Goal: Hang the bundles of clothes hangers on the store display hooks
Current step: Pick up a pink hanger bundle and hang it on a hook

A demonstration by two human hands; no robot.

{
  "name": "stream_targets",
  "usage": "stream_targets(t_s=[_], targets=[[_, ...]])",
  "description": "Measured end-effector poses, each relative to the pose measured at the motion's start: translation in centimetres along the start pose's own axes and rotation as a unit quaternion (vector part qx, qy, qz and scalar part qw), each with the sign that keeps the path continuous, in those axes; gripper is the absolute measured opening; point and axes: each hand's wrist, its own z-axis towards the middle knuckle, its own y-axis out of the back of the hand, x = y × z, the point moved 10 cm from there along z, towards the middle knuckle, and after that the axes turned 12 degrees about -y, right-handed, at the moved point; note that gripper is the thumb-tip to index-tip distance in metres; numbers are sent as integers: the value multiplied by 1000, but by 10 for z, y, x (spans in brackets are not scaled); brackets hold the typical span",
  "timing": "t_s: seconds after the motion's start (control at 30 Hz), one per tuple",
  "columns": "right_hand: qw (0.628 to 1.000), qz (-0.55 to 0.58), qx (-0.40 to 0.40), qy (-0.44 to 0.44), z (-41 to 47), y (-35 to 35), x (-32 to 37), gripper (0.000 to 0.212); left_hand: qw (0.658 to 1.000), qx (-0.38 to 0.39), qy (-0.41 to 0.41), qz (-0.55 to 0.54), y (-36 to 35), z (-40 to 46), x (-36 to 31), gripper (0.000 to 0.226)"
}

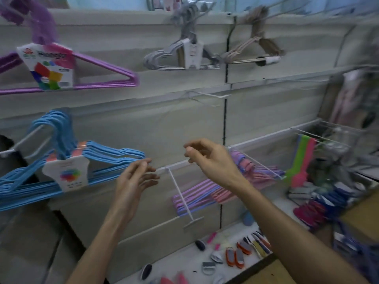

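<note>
A white display hook (180, 193) juts from the grey slat wall (164, 124), its prong slanting down toward me to a small tag plate. My right hand (211, 160) is curled at the right end of the hook's back bar and pinches it. With fingers almost straight, my left hand (133, 181) touches the bar's left end. A blue hanger bundle (67, 171) with a white label hangs on a hook just left of my left hand. A pink and purple hanger bundle (203, 193) lies in the wire basket (266, 140) on the right.
Higher on the wall hang a purple hanger bundle (86, 76), a grey bundle (180, 56) and a beige bundle (252, 52). An empty wire hook (207, 95) sticks out mid-wall. Small brushes and clips (235, 255) lie on the bottom shelf; green and pink items (301, 162) stand at right.
</note>
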Motion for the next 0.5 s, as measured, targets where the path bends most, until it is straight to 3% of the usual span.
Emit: stream_targets(t_s=[0.13, 0.27, 0.5], targets=[[999, -25, -43, 8, -62, 81, -21, 14, 995, 80, -50, 19, -80, -18, -10, 55], [994, -54, -96, 2, -123, 161, -49, 26, 986, 146, -79, 19, -161, -45, 0, 52], [970, -132, -198, -55, -222, 279, -100, 13, 960, 271, -71, 6, -307, -96, 38, 54]])
